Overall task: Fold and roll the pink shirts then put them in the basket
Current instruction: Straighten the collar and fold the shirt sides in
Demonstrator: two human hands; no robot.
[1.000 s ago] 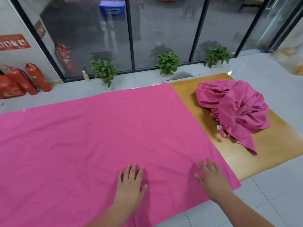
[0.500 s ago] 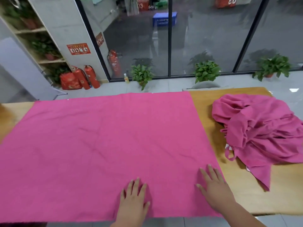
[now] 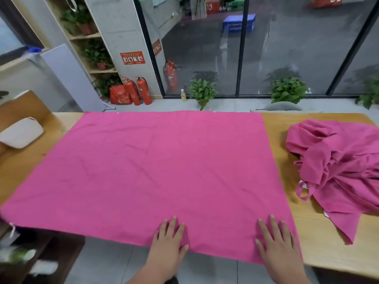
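A large pink cloth (image 3: 155, 171) lies spread flat over most of the wooden table (image 3: 326, 249). My left hand (image 3: 169, 240) rests flat on its near edge, fingers straight. My right hand (image 3: 276, 244) lies flat on the cloth's near right corner, fingers spread. A crumpled heap of pink shirts (image 3: 338, 171) sits on the table to the right, apart from both hands, with a tail hanging over the front edge. No basket is in view.
A white pouch (image 3: 20, 133) lies on the table's far left end. Dark furniture (image 3: 41, 255) stands low at the left. Beyond the table are potted plants (image 3: 202, 91), red fire extinguishers (image 3: 137, 91) and a glass wall.
The camera has swung left and lifted, so the cloth's left side and the shelf came into view. Both hands stay flat on the near edge of the cloth.
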